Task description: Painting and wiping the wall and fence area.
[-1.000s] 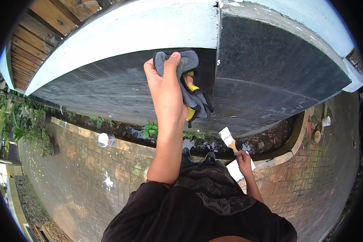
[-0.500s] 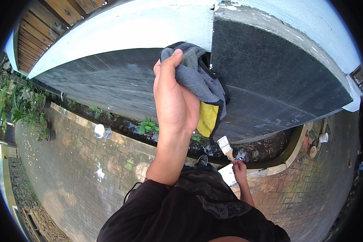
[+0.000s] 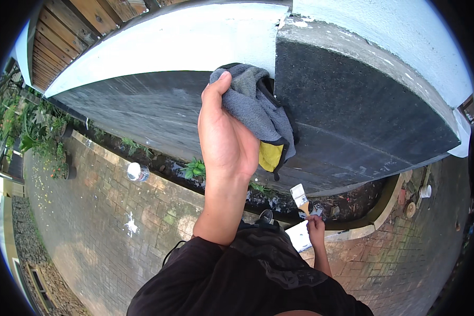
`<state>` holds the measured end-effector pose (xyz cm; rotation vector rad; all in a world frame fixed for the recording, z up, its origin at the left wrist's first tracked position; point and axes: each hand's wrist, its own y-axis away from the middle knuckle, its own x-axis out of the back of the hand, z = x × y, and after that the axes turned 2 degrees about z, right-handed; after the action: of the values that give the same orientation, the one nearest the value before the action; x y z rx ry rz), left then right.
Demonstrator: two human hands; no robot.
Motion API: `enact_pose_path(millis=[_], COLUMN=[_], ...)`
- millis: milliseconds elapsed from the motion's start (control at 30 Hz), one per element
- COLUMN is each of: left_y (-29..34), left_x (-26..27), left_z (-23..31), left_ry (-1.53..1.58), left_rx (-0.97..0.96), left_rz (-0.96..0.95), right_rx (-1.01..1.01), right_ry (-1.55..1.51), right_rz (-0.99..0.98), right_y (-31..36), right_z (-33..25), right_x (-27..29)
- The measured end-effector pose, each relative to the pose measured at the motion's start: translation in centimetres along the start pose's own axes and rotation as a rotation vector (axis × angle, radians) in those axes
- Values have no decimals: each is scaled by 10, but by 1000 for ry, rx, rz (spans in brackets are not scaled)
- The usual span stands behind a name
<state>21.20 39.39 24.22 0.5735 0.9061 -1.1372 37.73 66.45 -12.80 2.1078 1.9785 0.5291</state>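
Note:
My left hand (image 3: 226, 137) is raised against the wall and closed on a grey cloth (image 3: 253, 102) with black edging and a yellow underside. The cloth covers part of the corner where the white upper wall (image 3: 195, 39) meets the dark grey lower wall (image 3: 353, 100); whether it presses on the surface is hidden. Lower down at my right side, my right hand (image 3: 315, 226) grips the wooden handle of a paintbrush (image 3: 300, 197). White paint coats the brush's head, which points up and away from me.
Below the wall runs a planting strip with a small green plant (image 3: 195, 168) and a curb. A paint bucket (image 3: 137, 172) stands on the brick paving (image 3: 100, 210) at left. Potted plants (image 3: 63, 166) stand farther left; a white container (image 3: 425, 190) sits at far right.
The view has shifted slightly, so the wall and bucket appear a little lower. My left hand still holds the cloth at the corner; the brush has shifted slightly right and down.

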Motion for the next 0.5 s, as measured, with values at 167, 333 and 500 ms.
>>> enact_pose_path(millis=[167, 333, 500], left_y=[2, 2, 10], left_x=[1, 0, 9], left_z=[0, 4, 21], left_ry=[-4, -14, -68], left_rx=[-16, -31, -38], left_rz=[-11, -49, -29], right_rx=[-1, -7, -11], right_ry=[3, 17, 37], right_rz=[6, -6, -28], right_y=[-2, -3, -11], right_z=[5, 3, 1], right_x=[-1, -1, -7])
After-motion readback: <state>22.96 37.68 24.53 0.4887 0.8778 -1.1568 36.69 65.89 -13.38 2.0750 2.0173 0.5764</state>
